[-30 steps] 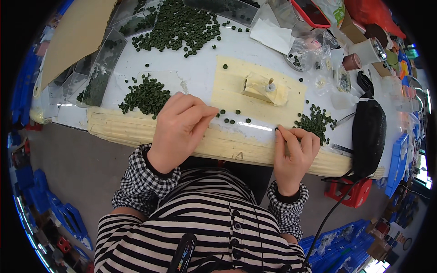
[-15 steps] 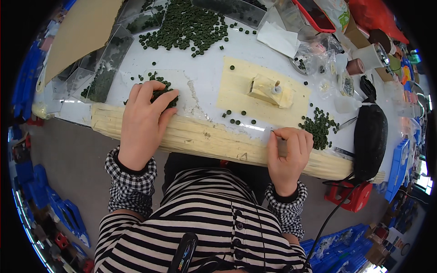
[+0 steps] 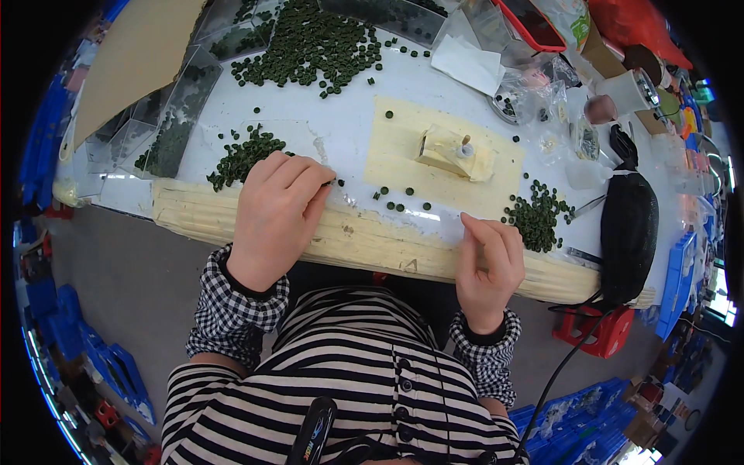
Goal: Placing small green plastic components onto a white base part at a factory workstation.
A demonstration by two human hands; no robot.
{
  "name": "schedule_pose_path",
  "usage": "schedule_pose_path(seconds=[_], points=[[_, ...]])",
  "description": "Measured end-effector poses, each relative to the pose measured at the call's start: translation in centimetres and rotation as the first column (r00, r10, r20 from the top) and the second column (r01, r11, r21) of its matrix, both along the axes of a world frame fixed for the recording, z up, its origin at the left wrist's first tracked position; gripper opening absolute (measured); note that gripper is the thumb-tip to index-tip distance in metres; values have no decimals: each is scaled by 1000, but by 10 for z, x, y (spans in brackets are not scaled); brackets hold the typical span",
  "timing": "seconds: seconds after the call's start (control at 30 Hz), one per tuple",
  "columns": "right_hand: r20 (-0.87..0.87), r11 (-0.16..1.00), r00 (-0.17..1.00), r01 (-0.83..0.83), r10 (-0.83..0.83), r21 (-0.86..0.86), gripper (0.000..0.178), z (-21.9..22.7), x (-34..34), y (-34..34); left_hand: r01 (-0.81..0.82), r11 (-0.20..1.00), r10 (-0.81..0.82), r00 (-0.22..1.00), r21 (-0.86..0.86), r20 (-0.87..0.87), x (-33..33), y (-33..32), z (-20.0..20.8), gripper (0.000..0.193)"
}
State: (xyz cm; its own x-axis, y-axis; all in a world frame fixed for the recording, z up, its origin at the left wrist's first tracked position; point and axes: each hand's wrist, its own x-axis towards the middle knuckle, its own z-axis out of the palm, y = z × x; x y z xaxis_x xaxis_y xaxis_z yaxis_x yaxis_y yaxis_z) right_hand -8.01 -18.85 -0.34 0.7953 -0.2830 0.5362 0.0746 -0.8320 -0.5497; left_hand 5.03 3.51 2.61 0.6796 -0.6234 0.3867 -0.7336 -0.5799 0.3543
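My left hand (image 3: 280, 213) is near the table's front edge, its fingers bunched downward. A small dark green round piece shows under its fingertips, and another loose green piece (image 3: 341, 183) lies just beside them. Behind this hand is a small heap of the same pieces (image 3: 244, 157). My right hand (image 3: 493, 262) rests at the front edge with thumb and index finger slightly apart and nothing visible between them. Several loose green pieces (image 3: 409, 191) lie between my hands. Beyond them, a tape-wrapped block (image 3: 453, 155) with an upright pin stands on a cream sheet (image 3: 380, 147).
More green pieces (image 3: 539, 217) form a pile at right, beside a black pouch (image 3: 632, 236). A large heap (image 3: 310, 39) and clear bins (image 3: 182, 112) are at far left. A white tissue (image 3: 467, 62), a red-cased phone (image 3: 531, 23) and plastic bags lie at far right.
My left hand has moved right, off the small heap, to the loose pieces near the edge. My right thumb and index finger have parted; the dark bit at their tips no longer shows.
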Motion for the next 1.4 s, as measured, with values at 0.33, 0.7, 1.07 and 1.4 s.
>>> schedule_pose_path(seconds=[0.33, 0.7, 1.07, 1.4], points=[[-33, 952, 997, -56, 69, 300, 19, 9, 2, 1, -131, 968, 85, 974, -216, -210, -1, 4, 2, 15], [38, 313, 981, -97, 189, 945, 20, 20, 3, 5, -112, 986, 79, 967, -127, -241, 3, 6, 7, 16], [90, -57, 962, -77, 259, 995, 19, 19, 3, 3, -283, 705, -468, 504, -650, -727, -21, -19, 11, 21], [129, 216, 960, -184, 248, 959, 13, 23, 3, 14, -490, 603, -730, -22, -629, -683, -34, -48, -2, 26]])
